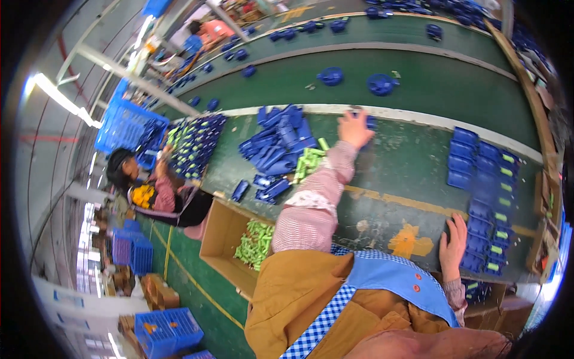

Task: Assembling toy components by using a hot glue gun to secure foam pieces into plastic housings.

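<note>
My left hand reaches forward to the far edge of the green worktable. Its fingers curl over a blue plastic part, which shows at the thumb side and is mostly hidden. Near the table's right end, my right hand lies with fingers stretched out, beside rows of blue plastic housings. The outermost row carries small light-green pieces. Left of my left forearm sits a heap of blue plastic parts, with loose light-green tubes between heap and arm.
Beyond the white ledge, a green conveyor carries round blue parts. A cardboard box of light-green pieces stands at the table's near left edge. Further left a person works beside a blue crate. More blue crates stand on the floor.
</note>
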Tool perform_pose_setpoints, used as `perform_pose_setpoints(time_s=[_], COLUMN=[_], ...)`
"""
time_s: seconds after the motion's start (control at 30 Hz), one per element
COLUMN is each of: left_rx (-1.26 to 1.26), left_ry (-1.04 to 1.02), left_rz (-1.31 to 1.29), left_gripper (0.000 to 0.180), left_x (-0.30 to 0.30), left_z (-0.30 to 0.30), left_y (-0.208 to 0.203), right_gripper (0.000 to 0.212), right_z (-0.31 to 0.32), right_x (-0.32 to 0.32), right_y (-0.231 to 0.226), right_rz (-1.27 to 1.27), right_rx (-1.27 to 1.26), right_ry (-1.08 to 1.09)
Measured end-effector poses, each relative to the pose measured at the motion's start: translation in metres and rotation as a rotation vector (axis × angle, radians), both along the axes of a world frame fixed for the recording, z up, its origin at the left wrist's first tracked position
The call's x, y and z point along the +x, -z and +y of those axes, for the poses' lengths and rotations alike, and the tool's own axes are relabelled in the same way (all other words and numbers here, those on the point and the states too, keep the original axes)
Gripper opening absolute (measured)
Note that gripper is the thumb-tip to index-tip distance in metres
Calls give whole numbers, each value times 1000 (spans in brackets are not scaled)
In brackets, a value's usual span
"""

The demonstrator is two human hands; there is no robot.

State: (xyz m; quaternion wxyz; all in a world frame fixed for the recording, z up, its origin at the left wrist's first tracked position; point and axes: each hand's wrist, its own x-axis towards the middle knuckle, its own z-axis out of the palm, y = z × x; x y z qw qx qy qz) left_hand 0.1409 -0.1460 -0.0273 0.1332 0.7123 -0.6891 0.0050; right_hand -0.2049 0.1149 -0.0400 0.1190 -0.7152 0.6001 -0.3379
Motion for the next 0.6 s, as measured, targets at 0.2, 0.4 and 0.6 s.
perform_pose_setpoints(time_s=[0.2,0.4,0.6], left_rx=[65,26,66], left_ry=[247,517,432], left_rz=[248,735,792], left_gripper=[51,55,57], left_x=[-76,-46,-45], left_z=[32,28,51], left_y=[-14,-27,-36], right_gripper=[38,38,38], right_z=[1,-6,-2], right_x=[-4,4,0], right_y=[2,-7,-5], right_rz=[27,-24,-12], right_rx=[-7,1,1], right_ry=[26,12,45])
